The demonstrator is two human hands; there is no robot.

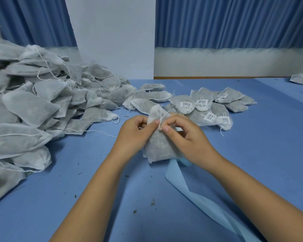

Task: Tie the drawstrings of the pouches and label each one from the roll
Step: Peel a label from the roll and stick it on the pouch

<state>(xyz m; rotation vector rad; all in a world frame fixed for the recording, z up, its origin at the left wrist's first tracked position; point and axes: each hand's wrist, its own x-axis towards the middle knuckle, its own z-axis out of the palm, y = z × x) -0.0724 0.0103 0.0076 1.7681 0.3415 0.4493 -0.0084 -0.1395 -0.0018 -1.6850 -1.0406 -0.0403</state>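
Left hand [135, 133] and right hand [187, 135] pinch the drawstring [162, 119] at the neck of the pouch [157, 145], which stands lengthwise between them.

Pouch pile [24, 110]: left of the held pouch [157, 145], cut off by the left edge.
Far pouches [302, 79]: well right of the held pouch, cut off by the right edge.
Label print [184, 104]: beyond the held pouch, too small to read.
Backing strip [191, 194]: upper end hidden behind the held pouch, lower end runs off the bottom edge.
Drawstring [160, 119]: at the held pouch's neck, knot partly covered by fingers [165, 128].
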